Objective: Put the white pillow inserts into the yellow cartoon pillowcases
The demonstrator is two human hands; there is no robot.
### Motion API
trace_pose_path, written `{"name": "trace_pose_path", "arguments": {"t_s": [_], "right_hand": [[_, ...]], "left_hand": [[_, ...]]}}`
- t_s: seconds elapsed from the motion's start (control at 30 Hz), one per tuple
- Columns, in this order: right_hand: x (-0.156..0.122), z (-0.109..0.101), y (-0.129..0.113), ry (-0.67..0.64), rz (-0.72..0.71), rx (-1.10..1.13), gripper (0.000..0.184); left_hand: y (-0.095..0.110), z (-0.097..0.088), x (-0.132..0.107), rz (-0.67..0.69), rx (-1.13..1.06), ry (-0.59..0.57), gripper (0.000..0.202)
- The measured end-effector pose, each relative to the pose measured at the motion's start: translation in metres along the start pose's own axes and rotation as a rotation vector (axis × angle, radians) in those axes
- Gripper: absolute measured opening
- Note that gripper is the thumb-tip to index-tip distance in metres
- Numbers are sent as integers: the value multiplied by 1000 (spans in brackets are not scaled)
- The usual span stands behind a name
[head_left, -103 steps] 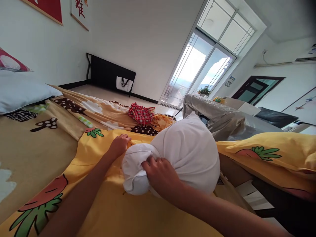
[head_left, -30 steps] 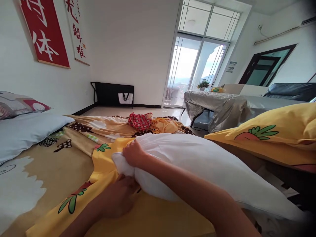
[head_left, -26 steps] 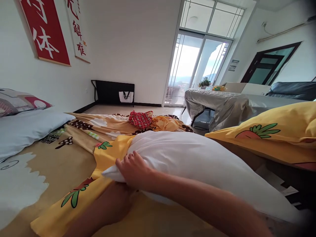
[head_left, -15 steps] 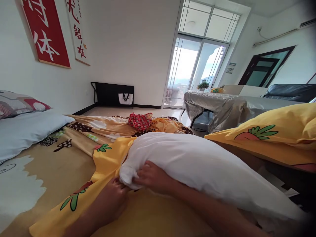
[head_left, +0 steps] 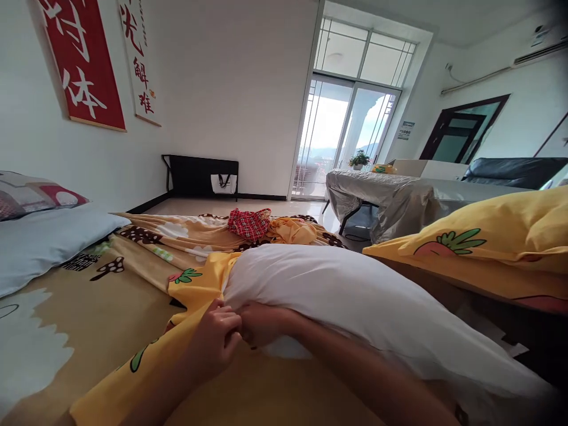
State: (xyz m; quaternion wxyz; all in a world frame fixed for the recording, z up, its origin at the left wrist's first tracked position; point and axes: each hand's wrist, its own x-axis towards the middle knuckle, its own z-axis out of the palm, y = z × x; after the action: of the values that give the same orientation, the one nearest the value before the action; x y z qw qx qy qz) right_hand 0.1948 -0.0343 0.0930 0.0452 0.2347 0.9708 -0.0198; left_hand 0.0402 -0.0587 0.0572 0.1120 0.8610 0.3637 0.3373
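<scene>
A plump white pillow (head_left: 337, 290) lies across the middle, its left end partly inside a yellow pillowcase (head_left: 213, 269) printed with carrots. My left hand (head_left: 217, 334) is closed on the pillowcase's edge, fingers curled, beside the pillow's near left corner. Right against it, my right hand (head_left: 264, 324) is closed around that corner of the pillow, and its fingertips are hidden in the cloth. The two hands touch or nearly touch. The pillowcase spreads flat to the lower left under my left forearm.
Beneath lies a tan patterned blanket (head_left: 133, 296). To the left are a pale pillow (head_left: 53, 239) and a printed pillow (head_left: 35, 192). Red checked cloth (head_left: 249, 225) lies bunched at the far edge. A yellow carrot-print pillow (head_left: 497, 231) rests at right, near a plastic-covered table (head_left: 377, 183).
My right hand has moved down and pushed the pillow corner toward the pillowcase; the bunched white corner no longer shows. My left hand has shifted slightly up and right, still on the pillowcase.
</scene>
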Motion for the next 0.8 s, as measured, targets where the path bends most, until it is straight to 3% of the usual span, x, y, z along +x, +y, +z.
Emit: {"name": "trace_pose_path", "arguments": {"t_s": [0.07,0.13,0.23,0.33,0.4,0.53,0.63,0.7,0.8], "right_hand": [[-32,-4,-20,196,10,-60,32],[-64,2,-42,378,136,-192,53],[-96,30,-59,557,373,-517,56],[-103,56,-43,609,546,-675,56],[-97,58,-18,580,474,-675,51],[-72,19,29,444,229,-514,38],[-53,-25,47,318,201,-327,41],[-40,-48,56,276,210,-219,46],[-23,-64,68,279,231,-83,52]], "left_hand": [[-9,-5,-5,-30,-45,-14,17],[-18,-11,-8,-77,-47,-74,19],[-24,-17,-7,-119,25,-189,19],[-12,-14,-3,-48,136,-343,20],[2,-8,1,24,244,-468,23],[32,-6,10,42,462,-645,25],[54,-15,24,5,505,-631,26],[69,-17,36,53,469,-596,26],[84,-7,57,155,329,-521,21]]}}
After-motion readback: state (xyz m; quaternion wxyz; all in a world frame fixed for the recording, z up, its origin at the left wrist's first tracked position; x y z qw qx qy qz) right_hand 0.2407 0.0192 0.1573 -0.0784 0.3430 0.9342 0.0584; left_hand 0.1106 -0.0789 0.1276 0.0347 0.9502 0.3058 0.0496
